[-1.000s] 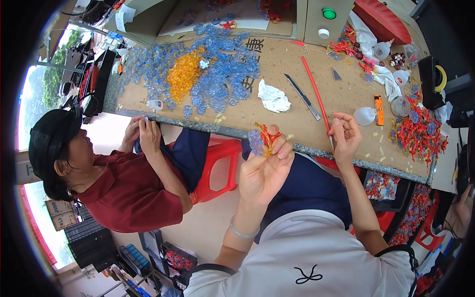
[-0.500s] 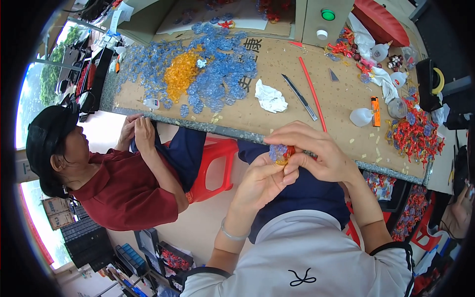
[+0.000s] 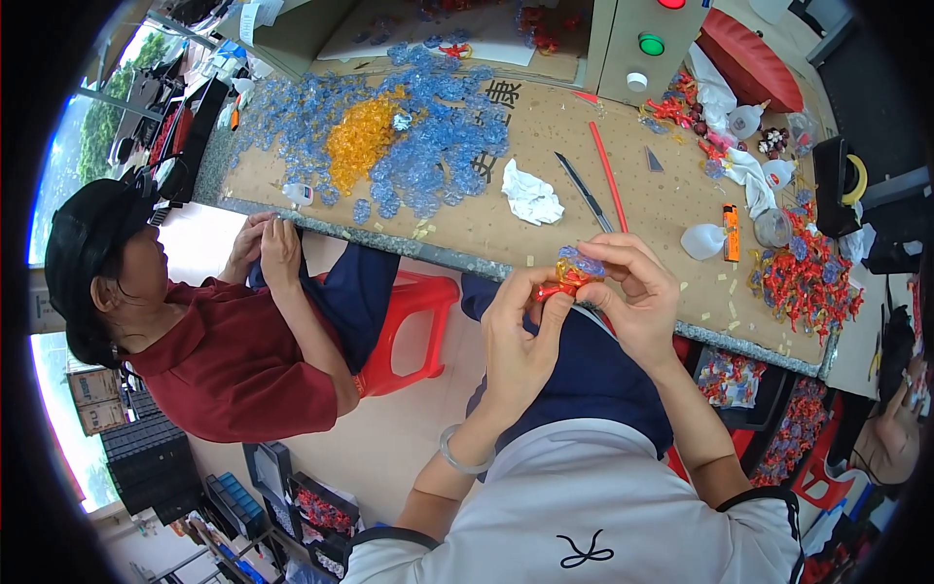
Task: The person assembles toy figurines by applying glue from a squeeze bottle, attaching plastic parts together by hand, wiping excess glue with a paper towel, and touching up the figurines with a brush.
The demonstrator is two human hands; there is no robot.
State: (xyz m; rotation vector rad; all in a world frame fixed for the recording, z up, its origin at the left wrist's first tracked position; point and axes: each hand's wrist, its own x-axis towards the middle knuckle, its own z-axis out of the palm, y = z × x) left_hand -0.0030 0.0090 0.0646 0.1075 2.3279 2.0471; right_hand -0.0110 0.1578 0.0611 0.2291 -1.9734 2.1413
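Observation:
Between my two hands, just over the table's near edge, is a small translucent plastic figurine (image 3: 576, 268) in red, yellow and blue-violet. My left hand (image 3: 523, 316) pinches its red lower end between thumb and fingers. My right hand (image 3: 634, 292) grips its blue-violet end with thumb and fingertips. Beyond my hands on the table lie a black craft knife (image 3: 581, 187), a red stick (image 3: 609, 175) and a crumpled white tissue (image 3: 531, 193). The exact shape of the figurine is partly hidden by my fingers.
Heaped clear blue pieces (image 3: 438, 127) surround a yellow pile (image 3: 362, 141) at the far left. Red and violet figurines (image 3: 803, 282) lie at right, near a squeeze bottle (image 3: 702, 240) and an orange box (image 3: 731, 234). A co-worker in a maroon shirt (image 3: 233, 360) sits at left.
My hands have turned the figurine so its red part shows at left, and my left fingers now hold that end. My right hand has shifted down its blue-violet side. The view has tilted slightly.

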